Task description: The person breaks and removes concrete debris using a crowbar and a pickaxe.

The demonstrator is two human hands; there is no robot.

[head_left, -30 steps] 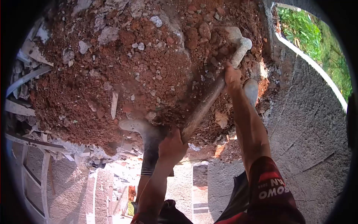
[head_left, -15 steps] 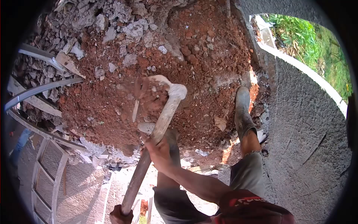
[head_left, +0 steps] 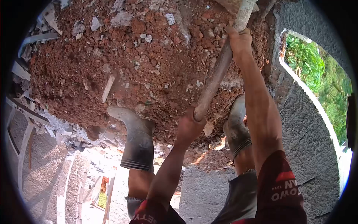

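Fingers [head_left: 233,34] of both hands wrapped round one wooden handle [head_left: 213,80]: my right hand [head_left: 240,42] high, near the tool head [head_left: 227,5]; my left hand [head_left: 189,127] at the butt end. Handle slants over the soil from lower middle to upper right. Tool head is cut off by the top of my view; probably a broad blade, outline uncertain.

Surface: loose red-brown soil [head_left: 82,71], uneven, mixed with pale stones. Rough grey wall [head_left: 309,130] on the right, green plants [head_left: 305,58] past its pale edge. Rubble and strips of timber at far left.

Edges: soil ends in a ragged lip below, sunlit ground beyond. Widest room for swinging lies left of the handle; a narrower strip of soil separates the upper handle from the wall.

Count: hands, 2; handle, 1; boots [head_left: 140,140], 2, planted apart; loose wooden stick [head_left: 108,89] on the soil, 1, above the left boot; stones, many.
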